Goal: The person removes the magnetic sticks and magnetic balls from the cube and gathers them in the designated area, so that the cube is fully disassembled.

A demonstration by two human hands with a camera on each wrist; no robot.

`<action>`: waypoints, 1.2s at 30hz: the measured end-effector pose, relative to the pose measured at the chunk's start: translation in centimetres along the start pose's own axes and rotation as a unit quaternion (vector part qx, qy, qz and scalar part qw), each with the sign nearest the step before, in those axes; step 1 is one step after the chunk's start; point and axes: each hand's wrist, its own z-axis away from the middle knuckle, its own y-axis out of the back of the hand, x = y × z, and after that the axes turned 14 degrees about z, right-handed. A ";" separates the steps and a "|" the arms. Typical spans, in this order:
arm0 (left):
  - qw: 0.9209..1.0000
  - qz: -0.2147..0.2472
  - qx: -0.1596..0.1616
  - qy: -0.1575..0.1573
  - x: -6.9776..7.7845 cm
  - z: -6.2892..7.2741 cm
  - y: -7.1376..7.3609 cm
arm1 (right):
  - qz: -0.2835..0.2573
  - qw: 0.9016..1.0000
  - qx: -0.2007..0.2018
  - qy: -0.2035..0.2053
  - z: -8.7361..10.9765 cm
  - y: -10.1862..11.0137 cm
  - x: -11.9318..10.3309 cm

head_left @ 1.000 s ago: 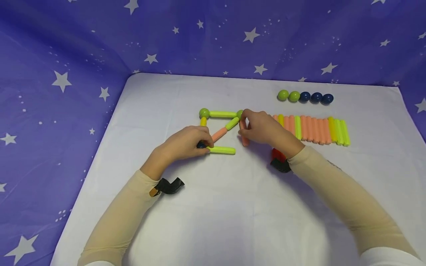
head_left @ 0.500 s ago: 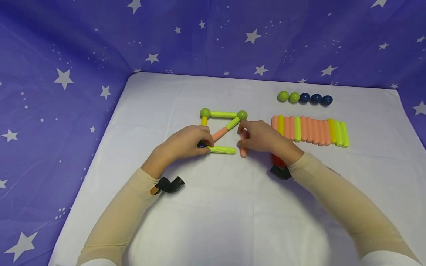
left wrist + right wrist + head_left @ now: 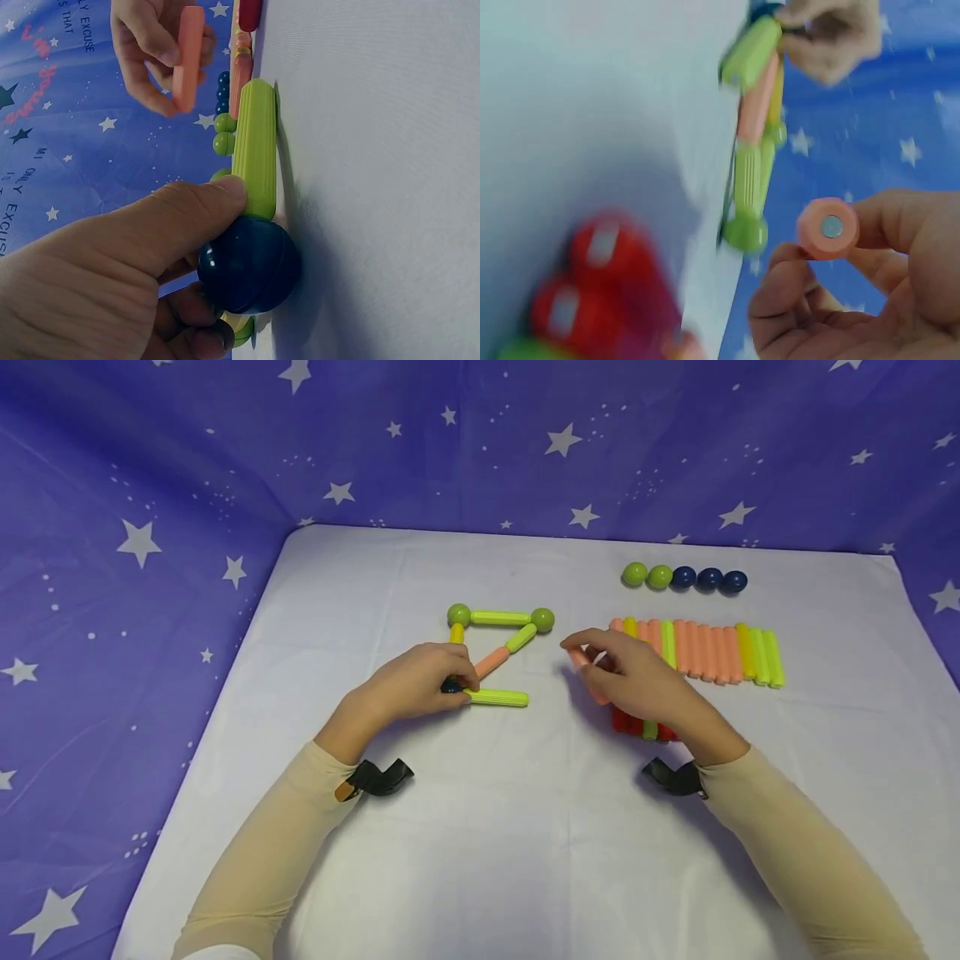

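Note:
My left hand [image 3: 416, 683] grips a dark blue ball [image 3: 249, 268] at the near left corner of a flat frame of magnetic rods and balls. The thumb lies on a lime rod [image 3: 501, 697] that joins this ball and points right. From the same corner a salmon rod [image 3: 492, 662] and a shorter-looking lime rod [image 3: 522, 638] run diagonally to a green ball [image 3: 542, 620]. A yellow rod [image 3: 457, 633] leads up to another green ball [image 3: 459, 615]. Right of the frame, my right hand [image 3: 641, 678] pinches a loose salmon rod [image 3: 189, 60] above the table; its metal end shows in the right wrist view.
A row of salmon, yellow and lime rods [image 3: 705, 652] lies at the right. Red rods [image 3: 600, 247] and a lime one lie nearer, partly behind the right hand. Several green and dark blue balls [image 3: 684, 578] line the back of the white-covered table [image 3: 480, 843]. Starry purple cloth [image 3: 480, 460] surrounds it.
The right hand first drew the salmon rod down from the right green ball. Now it has shifted right with the rod, off the frame. The left hand stays in place.

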 end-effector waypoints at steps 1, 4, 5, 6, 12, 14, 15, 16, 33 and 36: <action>1.000 0.000 0.000 0.001 0.0 0.0 0.0 | -0.012 1.000 0.013 -0.013 0.4 0.5 0.7; 1.000 -0.002 0.000 0.007 0.0 0.0 0.0 | -0.034 0.996 0.058 -0.061 1.5 1.7 3.1; 1.000 -0.002 0.001 0.008 0.0 0.0 0.1 | -0.039 0.993 0.077 -0.080 1.8 2.1 4.0; 1.000 -0.002 0.001 0.009 0.0 0.0 0.1 | -0.044 0.989 0.098 -0.102 2.1 2.4 5.1; 1.000 -0.002 0.001 0.020 -0.2 0.3 0.2 | -0.037 0.942 0.215 -0.253 3.3 4.4 11.4; 1.000 0.000 0.003 0.024 -0.3 0.5 0.2 | -0.023 0.927 0.230 -0.295 3.6 5.1 13.3; 1.000 0.001 0.004 0.025 -0.3 0.5 0.3 | -0.018 0.921 0.235 -0.311 3.8 5.5 14.1; 1.000 0.000 0.004 0.026 -0.3 0.6 0.3 | -0.016 0.915 0.236 -0.327 4.0 5.9 14.9; 1.000 0.003 0.005 0.017 -0.1 0.1 0.7 | -0.065 0.876 0.175 -0.444 6.7 6.2 20.9; 1.000 0.004 0.002 0.021 -0.1 0.0 0.3 | -0.098 0.865 0.179 -0.459 7.3 5.6 21.4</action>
